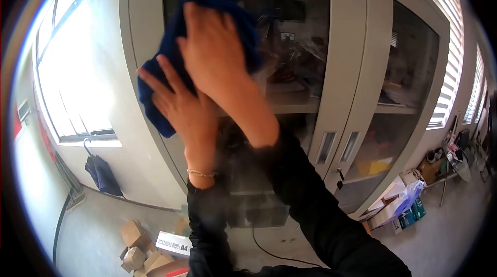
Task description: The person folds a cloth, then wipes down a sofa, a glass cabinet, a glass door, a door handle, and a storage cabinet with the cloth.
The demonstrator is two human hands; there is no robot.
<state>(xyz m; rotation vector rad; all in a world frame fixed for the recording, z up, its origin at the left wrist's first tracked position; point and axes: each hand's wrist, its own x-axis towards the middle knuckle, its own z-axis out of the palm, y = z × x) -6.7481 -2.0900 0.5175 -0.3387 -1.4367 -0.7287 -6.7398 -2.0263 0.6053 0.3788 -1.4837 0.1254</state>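
"Two bare hands are at work. Where do they bear?"

"Both on a dark blue cloth (pixel 175 41), against the left door of a tall grey-beige metal cabinet (pixel 344 60). The cloth covers the upper left part of that door's dark glass panel (pixel 290 13) and overlaps the frame."

"State of the grip?"

"Left hand (pixel 181 103): fingers spread, lying over the cloth's lower part, not clenched. Right hand (pixel 215 52): laid on the cloth higher up, and blurred; I cannot tell whether its fingers pinch the fabric."

"Anything worn?"

"A thin beaded bracelet (pixel 201 174) on the left wrist, black sleeves (pixel 336 225) on both arms."

"Fittings on the cabinet?"

"Two upright recessed handles (pixel 326 147), side by side, one per door. Keys (pixel 339 177) hang below the right-hand one. Behind the right door's glass, a yellow item (pixel 373 167) is seen low down."

"Surroundings?"

"A dark folded umbrella (pixel 103 176) hangs below the window at left. Brown cardboard boxes (pixel 135 234) sit on the floor, beside a white box marked A4 (pixel 173 244). A black cable (pixel 274 256) runs near the cabinet's base."
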